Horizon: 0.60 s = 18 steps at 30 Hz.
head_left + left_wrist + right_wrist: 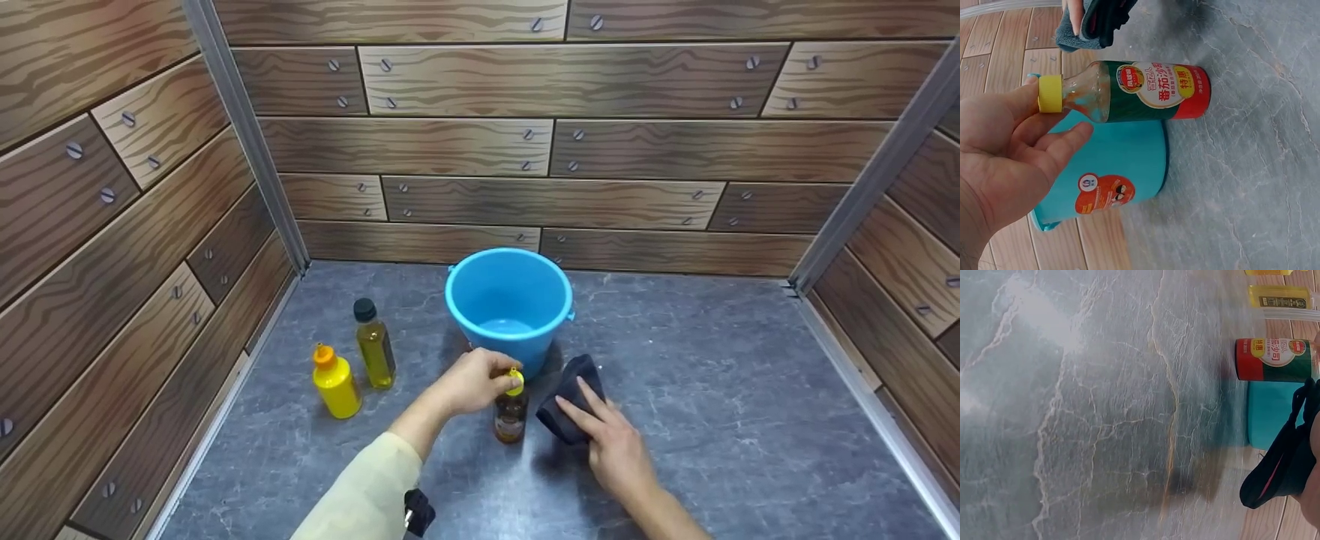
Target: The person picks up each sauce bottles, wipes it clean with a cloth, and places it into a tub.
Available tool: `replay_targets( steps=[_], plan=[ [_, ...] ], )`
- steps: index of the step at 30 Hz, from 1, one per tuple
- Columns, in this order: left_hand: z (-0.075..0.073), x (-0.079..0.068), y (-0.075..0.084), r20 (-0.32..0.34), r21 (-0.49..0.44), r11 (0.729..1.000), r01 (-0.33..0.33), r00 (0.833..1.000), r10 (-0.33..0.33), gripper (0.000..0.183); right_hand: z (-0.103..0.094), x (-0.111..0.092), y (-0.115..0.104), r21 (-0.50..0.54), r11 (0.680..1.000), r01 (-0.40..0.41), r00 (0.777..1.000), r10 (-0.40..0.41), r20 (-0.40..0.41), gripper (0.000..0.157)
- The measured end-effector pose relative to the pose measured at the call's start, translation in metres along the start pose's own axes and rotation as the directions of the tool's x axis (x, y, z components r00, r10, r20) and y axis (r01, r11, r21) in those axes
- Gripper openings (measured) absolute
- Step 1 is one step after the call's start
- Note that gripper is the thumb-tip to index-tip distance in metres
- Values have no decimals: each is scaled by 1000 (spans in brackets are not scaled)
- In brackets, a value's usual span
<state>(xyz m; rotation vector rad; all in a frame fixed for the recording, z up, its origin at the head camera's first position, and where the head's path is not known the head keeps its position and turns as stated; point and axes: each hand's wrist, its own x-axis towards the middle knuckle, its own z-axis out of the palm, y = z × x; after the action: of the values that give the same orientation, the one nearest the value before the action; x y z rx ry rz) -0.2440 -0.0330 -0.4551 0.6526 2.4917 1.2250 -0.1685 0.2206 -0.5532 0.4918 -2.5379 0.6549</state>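
Note:
My left hand [474, 381] pinches the yellow cap of a ketchup bottle [511, 421], which is upright in front of the blue bucket [536, 351]. A green and red label with a tomato-sauce print faces the left wrist camera on this bottle [1145, 93]. Just right of it, my right hand [619, 450] holds a folded dark cloth [577, 379], fingers spread over its top. From the right wrist, the cloth [1275, 475] looks raised off the tabletop, beside the bottle; my thumb's grip is mostly hidden.
To the left stand a yellow squeeze bottle [337, 390] with an orange nozzle and a dark-capped oil bottle [376, 356]. Wood-patterned walls [465, 146] enclose the grey marbled tabletop [750, 420] at the back and both sides. The bucket's inside shows nothing in it.

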Motion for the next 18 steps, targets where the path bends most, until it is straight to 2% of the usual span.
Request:
replay_targets(
  steps=[3,7,12,18],
  plan=[
    [3,-2,1,-81,-19,1000,-2,997,1,35,0,-1,-1,11,1000,27,1000,-27,-11,83],
    [4,-4,3,-169,-27,1000,0,986,-5,24,-1,-2,-2,31,997,64,998,-64,-3,86],
    [6,-4,4,-189,4,1000,10,982,-9,15,0,0,-4,58,989,133,991,-134,9,88],
    [6,-2,4,-170,64,998,-12,985,22,14,4,2,-6,77,969,234,972,-231,-53,88]
  ],
)
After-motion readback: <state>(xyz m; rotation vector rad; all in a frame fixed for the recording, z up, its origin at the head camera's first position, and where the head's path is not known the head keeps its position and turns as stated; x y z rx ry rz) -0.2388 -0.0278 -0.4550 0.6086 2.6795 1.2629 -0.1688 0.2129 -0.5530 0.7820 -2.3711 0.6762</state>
